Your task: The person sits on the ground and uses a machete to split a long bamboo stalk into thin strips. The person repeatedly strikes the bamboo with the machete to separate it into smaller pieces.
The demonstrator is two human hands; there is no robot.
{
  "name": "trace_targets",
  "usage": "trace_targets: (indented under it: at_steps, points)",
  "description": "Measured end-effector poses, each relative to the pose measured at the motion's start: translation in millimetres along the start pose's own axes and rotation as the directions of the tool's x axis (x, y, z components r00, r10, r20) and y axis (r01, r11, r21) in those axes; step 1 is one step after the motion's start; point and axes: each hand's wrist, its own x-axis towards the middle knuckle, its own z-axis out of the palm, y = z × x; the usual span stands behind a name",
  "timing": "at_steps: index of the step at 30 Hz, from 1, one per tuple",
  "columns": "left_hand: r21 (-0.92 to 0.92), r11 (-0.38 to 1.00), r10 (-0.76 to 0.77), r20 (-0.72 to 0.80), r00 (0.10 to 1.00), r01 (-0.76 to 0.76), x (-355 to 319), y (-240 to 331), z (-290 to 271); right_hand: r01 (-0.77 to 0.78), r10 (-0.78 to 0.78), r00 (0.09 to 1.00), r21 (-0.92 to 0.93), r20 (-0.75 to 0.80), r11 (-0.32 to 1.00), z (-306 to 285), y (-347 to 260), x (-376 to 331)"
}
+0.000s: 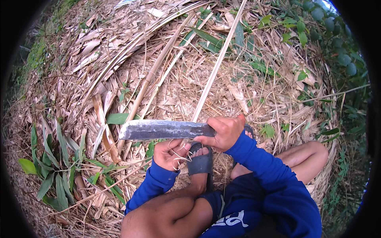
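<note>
My right hand [223,132] grips the handle of a big dark machete [164,129], whose blade points left and lies level across the view. A long pale bamboo strip [216,65] runs from under the blade up to the top edge. My left hand [170,154] sits just below the blade, closed on the near end of that strip, with thin pale shavings curling over its fingers. Both forearms wear blue sleeves. I am squatting, my knees at the bottom and a foot in a grey sandal [200,162] right beside my left hand.
Dry bamboo leaves and husks cover the ground [99,79]. Several more split bamboo lengths [152,71] lie fanned out ahead. Green leafy plants [55,166] grow at the left, and vines [333,43] at the right.
</note>
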Motion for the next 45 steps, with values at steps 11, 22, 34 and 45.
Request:
trace_targets:
  at_steps: [11, 22, 34, 45]
  points:
    - [-0.118, 0.973, -0.191, 0.071, 0.979, 0.198, -6, -10, -13, 0.039, -0.04, 0.999, -0.07, -0.009, 0.997, -6, 7, 5]
    - [-0.071, 0.971, -0.223, 0.061, 0.973, 0.227, -33, -19, -43, -0.063, 0.066, 0.998, -0.178, 0.008, 0.982, -9, 65, -2]
    - [0.089, 0.944, -0.324, 0.084, 0.942, 0.317, -128, -45, -114, -0.672, 0.634, 0.724, -0.065, -0.272, 0.738, -54, 204, -1]
    - [0.098, 0.955, -0.285, 0.043, 0.957, 0.28, -105, -68, -91, -0.153, 0.155, 0.987, -0.038, 0.05, 0.988, -20, 43, -11]
